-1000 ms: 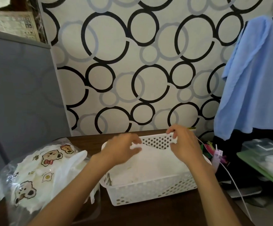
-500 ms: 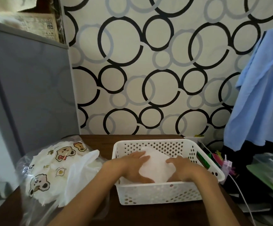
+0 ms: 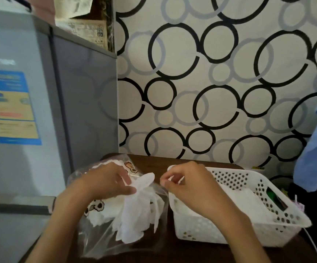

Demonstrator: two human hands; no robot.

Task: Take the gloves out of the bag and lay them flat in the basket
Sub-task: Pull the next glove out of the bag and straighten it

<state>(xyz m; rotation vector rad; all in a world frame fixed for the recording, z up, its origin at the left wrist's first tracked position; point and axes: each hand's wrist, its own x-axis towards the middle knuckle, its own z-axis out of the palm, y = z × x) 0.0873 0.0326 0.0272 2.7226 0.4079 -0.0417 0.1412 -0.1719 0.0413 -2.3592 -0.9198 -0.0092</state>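
A thin white glove (image 3: 133, 211) is pinched near its top between the thumb and fingers of the left hand (image 3: 106, 181), its lower part hanging over the mouth of the clear plastic bag (image 3: 100, 242) on the dark wooden table (image 3: 153, 164). The fingers of the right hand (image 3: 189, 185) are curled, fingertips drawn together just beside the glove's top (whether anything is pinched cannot be told). More white gloves (image 3: 246, 202) are laid inside the white perforated basket (image 3: 279, 221), right of the bag
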